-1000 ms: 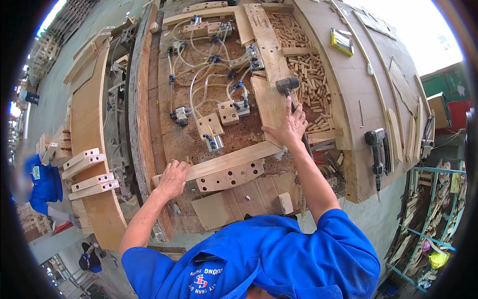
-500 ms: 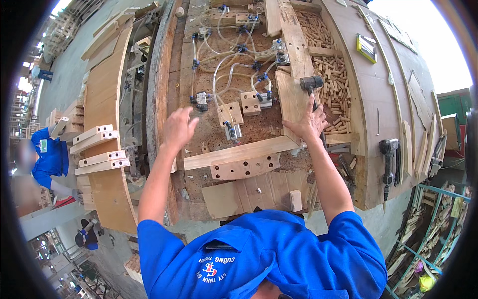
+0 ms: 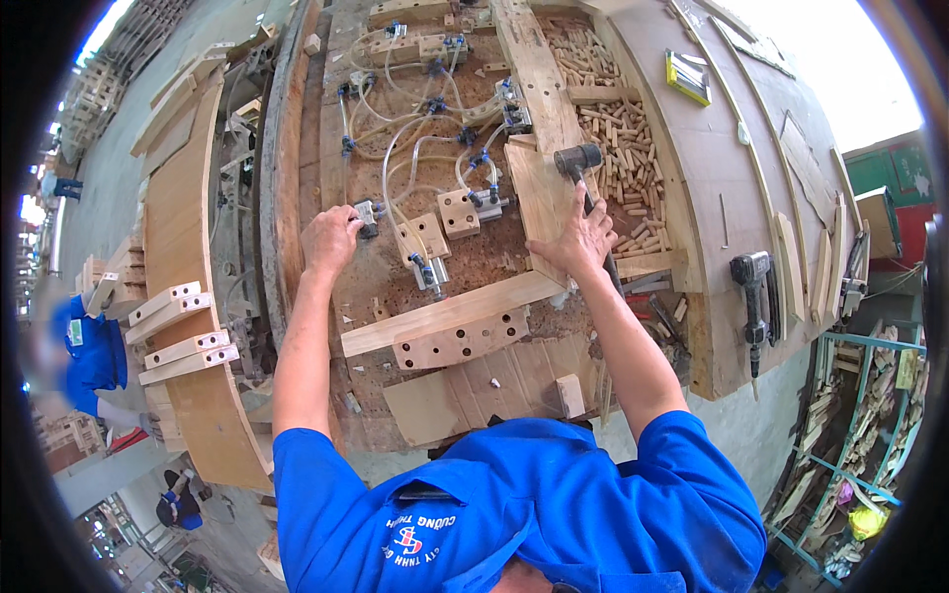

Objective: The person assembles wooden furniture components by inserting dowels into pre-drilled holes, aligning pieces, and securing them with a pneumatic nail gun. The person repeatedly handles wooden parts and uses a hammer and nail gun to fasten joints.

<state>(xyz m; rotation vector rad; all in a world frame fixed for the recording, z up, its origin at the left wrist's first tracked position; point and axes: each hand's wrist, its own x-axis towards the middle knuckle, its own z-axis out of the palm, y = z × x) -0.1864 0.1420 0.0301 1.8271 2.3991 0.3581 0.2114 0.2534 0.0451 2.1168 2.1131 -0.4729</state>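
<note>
Left hand [image 3: 329,242] has moved forward from above the bench [image 3: 484,265] to the grey pneumatic valve [image 3: 368,219]; the right hand [image 3: 581,243] remains in place. Status: the wooden rail [image 3: 450,314] lies along the drilled block [image 3: 463,341], its right end at the near end of the wooden board [image 3: 534,193]. Remaining work cannot be determined. Left fingers: drawn together at the valve's left end; pinch not confirmable. Right fingers: spread, thumb extended over the board, others across the handle of the hammer [image 3: 578,160].
</note>
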